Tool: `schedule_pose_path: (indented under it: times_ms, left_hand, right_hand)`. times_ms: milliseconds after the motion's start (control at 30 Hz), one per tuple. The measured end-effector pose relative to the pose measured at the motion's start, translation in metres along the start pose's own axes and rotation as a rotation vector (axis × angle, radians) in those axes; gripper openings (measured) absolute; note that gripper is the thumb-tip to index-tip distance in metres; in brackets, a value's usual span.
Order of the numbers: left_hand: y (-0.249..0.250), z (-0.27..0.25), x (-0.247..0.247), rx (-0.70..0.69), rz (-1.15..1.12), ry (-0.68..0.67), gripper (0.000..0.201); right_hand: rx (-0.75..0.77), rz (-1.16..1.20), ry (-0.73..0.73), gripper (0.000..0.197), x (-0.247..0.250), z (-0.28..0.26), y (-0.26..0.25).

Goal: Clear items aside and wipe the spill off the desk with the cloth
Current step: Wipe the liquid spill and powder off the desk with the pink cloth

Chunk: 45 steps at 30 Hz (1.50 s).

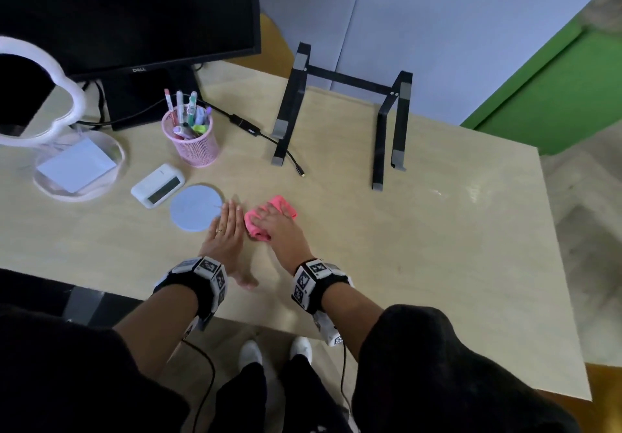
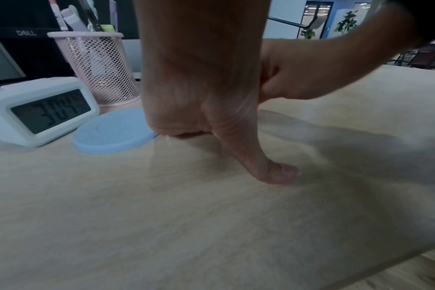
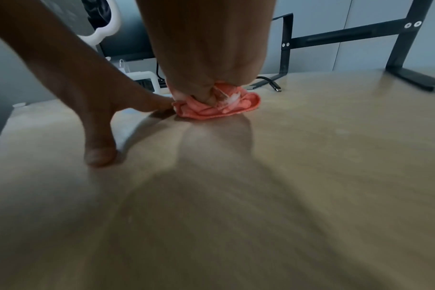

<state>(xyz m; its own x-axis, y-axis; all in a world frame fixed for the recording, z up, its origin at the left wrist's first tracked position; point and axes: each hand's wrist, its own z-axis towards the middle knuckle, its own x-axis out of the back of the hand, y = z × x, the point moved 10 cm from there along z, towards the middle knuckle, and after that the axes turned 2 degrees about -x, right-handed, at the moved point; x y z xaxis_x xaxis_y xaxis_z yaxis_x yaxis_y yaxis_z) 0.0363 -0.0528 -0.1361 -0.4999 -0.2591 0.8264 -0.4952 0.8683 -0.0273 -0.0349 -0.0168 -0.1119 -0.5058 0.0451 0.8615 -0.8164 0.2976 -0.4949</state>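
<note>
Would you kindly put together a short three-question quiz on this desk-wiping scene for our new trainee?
1. True or false: the right hand presses the pink cloth onto the desk.
2. What does the left hand lie flat beside, fingers partly over its edge? A) the white clock B) the blue coaster C) the pen cup
3. Fill in: the black laptop stand holds ____ on it.

Key: 1 true; 2 B; 3 nothing.
</note>
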Motion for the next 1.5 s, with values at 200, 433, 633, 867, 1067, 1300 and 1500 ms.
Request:
schedule_pose_path:
  times_ms: [200,433,633,867,1067,1300,1500]
  left_hand:
    - [0.008,-0.001,0.008,-0.031,0.061,-0.014,0.163]
    - [0.048,0.005,0.023,-0.151,0.120,-0.047,0.172]
    - [0.121,0.017,0.037,-0.224,0.072,-0.068,0.173]
    - [0.218,0.034,0.038,-0.296,0.076,-0.080,0.165]
    - [0.240,0.030,0.036,-0.255,0.065,-0.147,0.165]
    - [0.240,0.029,0.037,-0.239,0.094,-0.149,0.166]
    - [0.255,0.038,0.051,-0.329,0.092,-0.161,0.169]
  right_hand:
    - [0.096,-0.001,0.056,0.042,0.004,-0.060,0.006]
    - [0.156,0.075,0.149,0.025,0.030,-0.141,0.041]
    - [0.101,-0.008,0.126,0.013,0.066,-0.197,0.097]
    - [-0.144,0.030,0.410,0.038,0.127,-0.230,0.176]
    - [-0.038,-0.026,0.216,0.023,0.098,-0.221,0.170]
    - [0.031,-0.150,0.227,0.033,0.092,-0.259,0.170]
    - [-0.101,0.018,0.097,0.026,0.111,-0.272,0.184]
